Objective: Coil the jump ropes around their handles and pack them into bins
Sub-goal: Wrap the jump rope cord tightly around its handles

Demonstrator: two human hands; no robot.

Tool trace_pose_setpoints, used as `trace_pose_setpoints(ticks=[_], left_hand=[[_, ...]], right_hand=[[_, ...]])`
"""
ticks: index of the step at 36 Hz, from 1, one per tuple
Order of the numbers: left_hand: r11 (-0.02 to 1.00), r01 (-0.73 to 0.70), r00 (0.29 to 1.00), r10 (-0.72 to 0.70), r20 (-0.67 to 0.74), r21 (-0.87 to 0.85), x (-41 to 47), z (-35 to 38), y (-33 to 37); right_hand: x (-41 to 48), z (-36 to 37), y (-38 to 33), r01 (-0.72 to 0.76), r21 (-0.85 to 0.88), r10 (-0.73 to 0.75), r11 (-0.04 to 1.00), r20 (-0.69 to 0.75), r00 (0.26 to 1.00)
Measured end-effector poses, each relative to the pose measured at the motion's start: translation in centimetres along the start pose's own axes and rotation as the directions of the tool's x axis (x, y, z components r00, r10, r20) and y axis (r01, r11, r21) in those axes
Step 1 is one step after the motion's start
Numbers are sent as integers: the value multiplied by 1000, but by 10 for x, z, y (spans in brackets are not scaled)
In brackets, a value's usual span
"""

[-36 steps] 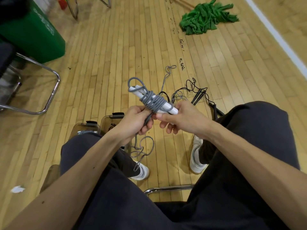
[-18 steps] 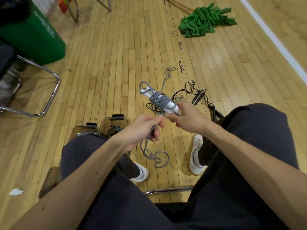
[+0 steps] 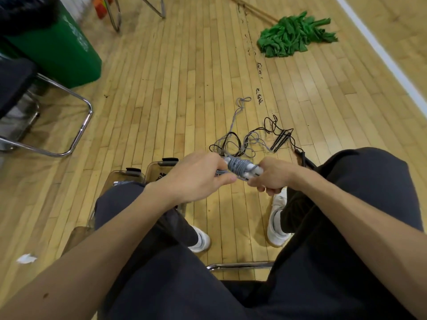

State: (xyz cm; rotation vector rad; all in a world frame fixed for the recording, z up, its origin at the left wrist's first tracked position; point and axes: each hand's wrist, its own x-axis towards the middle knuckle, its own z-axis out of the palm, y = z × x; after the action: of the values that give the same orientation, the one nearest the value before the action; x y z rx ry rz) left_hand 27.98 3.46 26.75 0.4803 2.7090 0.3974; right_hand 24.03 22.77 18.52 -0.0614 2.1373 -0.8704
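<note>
A grey jump rope (image 3: 239, 166) is coiled tightly around its white handles, held level between my knees. My left hand (image 3: 196, 176) grips the left end of the bundle and the rope's tail. Around the right end of the handles, my right hand (image 3: 271, 176) is curled. On the floor beyond lie a loose grey rope (image 3: 238, 112) and a tangled black jump rope (image 3: 272, 132) with black handles. Two clear plastic bins (image 3: 159, 168) stand on the floor by my left knee, partly hidden by my leg and arm.
A green trash bin (image 3: 57, 49) stands at the far left beside a chrome-legged chair (image 3: 69, 125). A green mop head (image 3: 293, 35) lies at the back right near a white floor line. A scrap of white paper (image 3: 26, 258) lies at the left.
The bundle has dropped lower and turned level. The loose loop that hung below my left hand is gone from view, and my left hand has closed onto the bundle's left end.
</note>
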Motion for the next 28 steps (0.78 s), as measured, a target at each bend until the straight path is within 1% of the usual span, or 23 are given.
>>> trace_pose_setpoints(ticks=[3,5,9,13,16,21,25,28], left_hand=[[985,-82,997,81,13,155,0,-8,3],[969,-136,991,135,18,207,3,-16,3],[926,-241,970,238,47,291,15,-29,4],[909,-263,964,261,48,323,25,-35,5],[920,-270,962,267,52,284,32,-36,6],[960,-244,967,230,108,139,42,-37,7],[988,-151,979,153,131,-24,51,-33,-8],[990,-74,986,90,137,-119,56,-28,-18]], right_hand=[[-2,5,0,12,-79,-2,997,131,991],[-5,7,-1,36,-105,-15,994,192,981],[-8,9,-2,82,-116,-51,990,247,968],[-13,12,-4,143,-165,-90,976,291,952],[-18,14,-3,167,-156,-108,974,326,939],[-22,18,-1,236,-112,-181,965,362,914],[-26,19,-1,326,-147,-264,934,332,906],[-29,19,-4,411,-148,-352,899,313,882]])
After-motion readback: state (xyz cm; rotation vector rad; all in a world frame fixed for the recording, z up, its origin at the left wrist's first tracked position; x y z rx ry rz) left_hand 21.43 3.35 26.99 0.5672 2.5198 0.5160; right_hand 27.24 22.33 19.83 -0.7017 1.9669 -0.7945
